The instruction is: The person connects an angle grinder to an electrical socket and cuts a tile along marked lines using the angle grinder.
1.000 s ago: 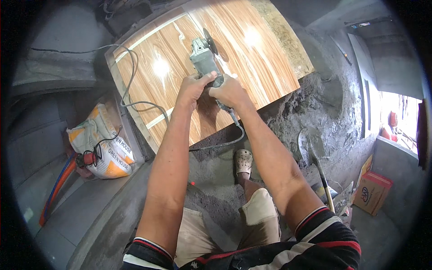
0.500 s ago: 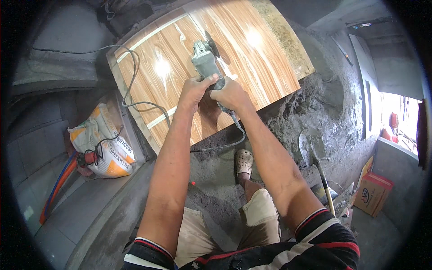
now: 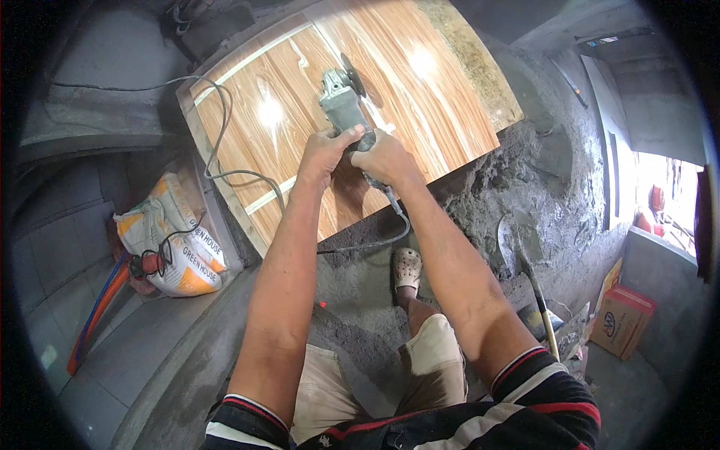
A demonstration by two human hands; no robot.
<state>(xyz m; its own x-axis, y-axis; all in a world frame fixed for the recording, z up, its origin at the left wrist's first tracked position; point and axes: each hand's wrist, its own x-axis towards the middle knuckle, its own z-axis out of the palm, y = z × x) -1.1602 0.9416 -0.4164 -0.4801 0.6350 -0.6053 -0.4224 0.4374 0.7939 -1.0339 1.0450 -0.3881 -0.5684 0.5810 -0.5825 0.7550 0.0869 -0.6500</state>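
Both my hands grip a grey angle grinder (image 3: 343, 105) above a wood-grain tile panel (image 3: 277, 150). My left hand (image 3: 324, 154) is wrapped round the side of its body, thumb across the top, and my right hand (image 3: 388, 161) holds the rear part toward the cord. The dark disc (image 3: 352, 73) stands on edge at the grinder's front, beside a pale strip on the tile surface; whether it touches the tile I cannot tell. A black cord (image 3: 255, 173) loops over the panel's left side.
Printed sacks (image 3: 169, 266) and orange-blue hoses (image 3: 97, 315) lie at left. A shovel (image 3: 516, 240) rests in wet grey mortar (image 3: 547, 180) at right, near a cardboard box (image 3: 621, 321) and a bright opening (image 3: 667, 195). My clog-clad foot (image 3: 407, 270) is below the panel.
The grinder and both my hands have shifted slightly right and toward me since one second ago, most of it by half a second ago. My grip looks the same.
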